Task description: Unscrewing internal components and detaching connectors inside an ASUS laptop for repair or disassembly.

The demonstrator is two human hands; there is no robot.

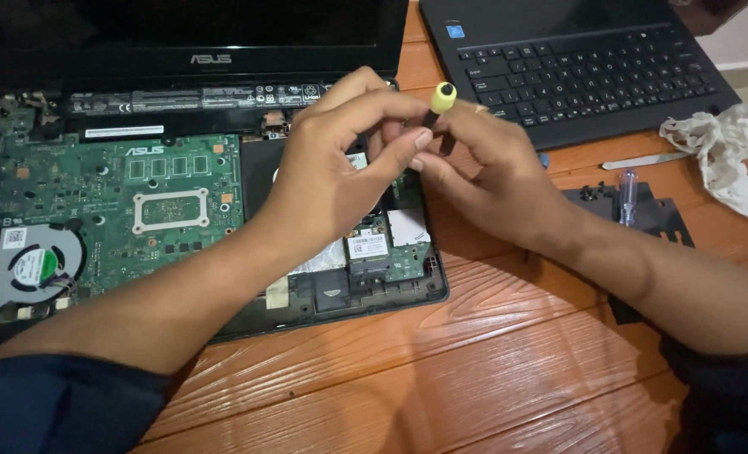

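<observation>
Dark blue sleeves (46,403) nearest, both forearms angling in over the orange wooden plank table (475,370). Left hand (332,181) curled, thumb and fingertips pinching the slim black screwdriver with yellow cap (441,101). Right hand (491,172) meets it from the opposite side, fingers pressed on the same shaft. Below the grip lies the opened black laptop base with green circuit board (138,193); a second black laptop keyboard (584,71) sits beyond-right.

Two hands – left (323,181), right (496,172) – two laptops: one opened-up laptop (105,193), one closed-case laptop (584,67); two screwdrivers: yellow-capped (441,101), clear-handled (628,195); one crumpled cloth (723,151).
</observation>
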